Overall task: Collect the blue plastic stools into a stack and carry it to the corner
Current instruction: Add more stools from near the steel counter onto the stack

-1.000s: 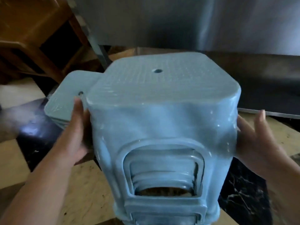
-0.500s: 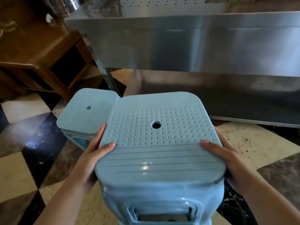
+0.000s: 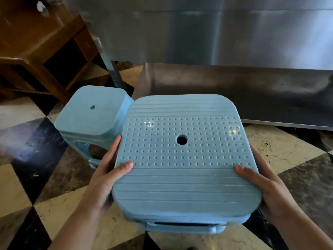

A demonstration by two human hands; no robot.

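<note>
While both hands, left hand [image 3: 106, 175] and right hand [image 3: 266, 192], gripped the stool stack [image 3: 182, 159] by its seat edges beside a lone stool [image 3: 91, 116] on the floor, nested stools risked slipping loose.

Pale blue stools [image 3: 183, 159] on a checkered floor [image 3: 32, 166].
Floor tiles alternate cream and black marble; dotted, ribbed seats.
</note>
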